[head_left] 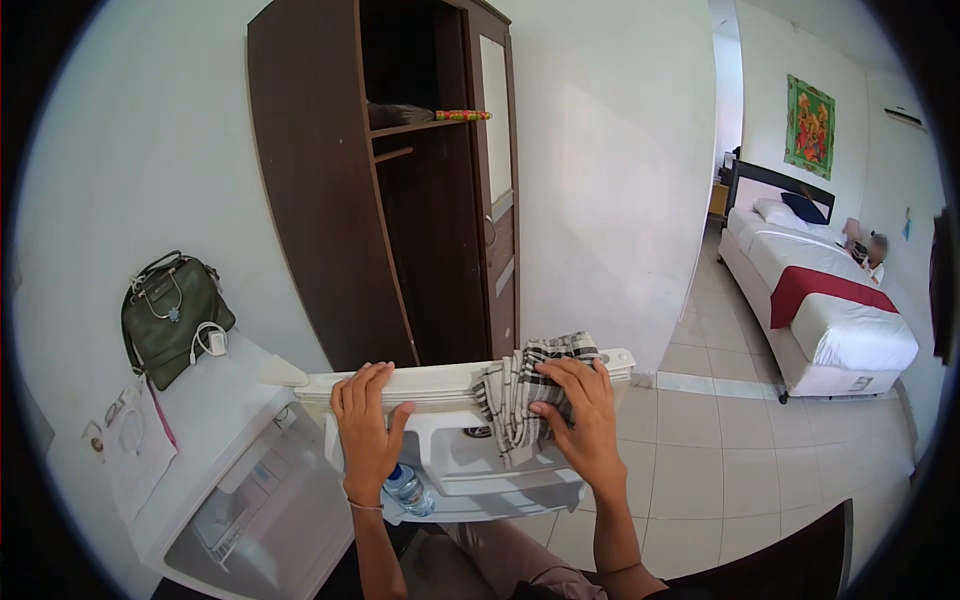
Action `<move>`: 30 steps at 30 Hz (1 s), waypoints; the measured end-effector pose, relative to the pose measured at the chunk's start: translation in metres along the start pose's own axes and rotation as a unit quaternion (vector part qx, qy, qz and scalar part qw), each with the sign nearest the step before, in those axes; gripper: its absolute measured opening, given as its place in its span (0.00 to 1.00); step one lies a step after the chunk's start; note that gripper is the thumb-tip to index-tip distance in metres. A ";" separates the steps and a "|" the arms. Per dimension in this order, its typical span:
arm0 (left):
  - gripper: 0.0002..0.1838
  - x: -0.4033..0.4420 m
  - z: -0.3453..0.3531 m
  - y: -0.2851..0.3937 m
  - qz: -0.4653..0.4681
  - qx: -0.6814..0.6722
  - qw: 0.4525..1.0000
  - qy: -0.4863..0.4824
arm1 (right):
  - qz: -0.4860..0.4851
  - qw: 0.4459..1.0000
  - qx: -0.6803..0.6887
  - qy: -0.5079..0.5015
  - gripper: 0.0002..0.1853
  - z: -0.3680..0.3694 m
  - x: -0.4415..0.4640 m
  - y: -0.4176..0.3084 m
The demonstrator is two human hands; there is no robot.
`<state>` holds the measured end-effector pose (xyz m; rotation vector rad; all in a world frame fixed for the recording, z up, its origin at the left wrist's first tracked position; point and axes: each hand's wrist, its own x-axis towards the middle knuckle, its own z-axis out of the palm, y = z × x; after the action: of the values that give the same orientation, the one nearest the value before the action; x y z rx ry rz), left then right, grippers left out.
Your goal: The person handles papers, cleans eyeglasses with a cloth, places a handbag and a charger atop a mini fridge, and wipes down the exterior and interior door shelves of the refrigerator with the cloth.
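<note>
A small white refrigerator stands with its door (455,390) swung out in front of me. My left hand (368,430) grips the door's top edge, fingers over the outer side and thumb on the inner side. My right hand (585,415) is closed on a black-and-white checked cloth (515,405), pressed against the same edge nearer its right end. The cloth hangs down over the inner shelves. A clear water bottle with a blue cap (410,490) stands in the lower door rack, just below my left hand.
On the refrigerator top sit a green handbag (172,310), a white charger (212,340) and a white pouch (135,455). The refrigerator's inside (260,520) shows at lower left. A dark wardrobe (310,170) stands ahead. At right are a bed (790,250) and a person (873,265) beside it.
</note>
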<state>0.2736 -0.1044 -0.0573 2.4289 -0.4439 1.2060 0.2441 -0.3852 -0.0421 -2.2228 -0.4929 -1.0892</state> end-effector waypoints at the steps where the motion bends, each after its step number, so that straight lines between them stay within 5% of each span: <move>1: 0.30 0.000 -0.001 0.000 -0.002 0.002 1.000 0.002 | -0.003 1.000 0.002 -0.001 0.24 -0.003 0.003 -0.001; 10: 0.30 0.000 -0.002 0.000 -0.002 0.003 1.000 -0.010 | -0.032 0.993 -0.094 -0.064 0.27 -0.016 0.015 -0.008; 21: 0.26 -0.001 0.001 -0.002 -0.013 -0.023 1.000 0.006 | 0.036 0.977 -0.209 -0.001 0.34 0.004 0.013 -0.012; 30: 0.24 -0.002 0.001 -0.004 -0.002 -0.051 0.999 0.016 | -0.118 0.983 -0.131 -0.047 0.37 0.072 0.025 -0.060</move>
<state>0.2750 -0.1012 -0.0602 2.3193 -0.4782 1.1890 0.2670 -0.2906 -0.0350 -2.5027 -0.7036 -1.2320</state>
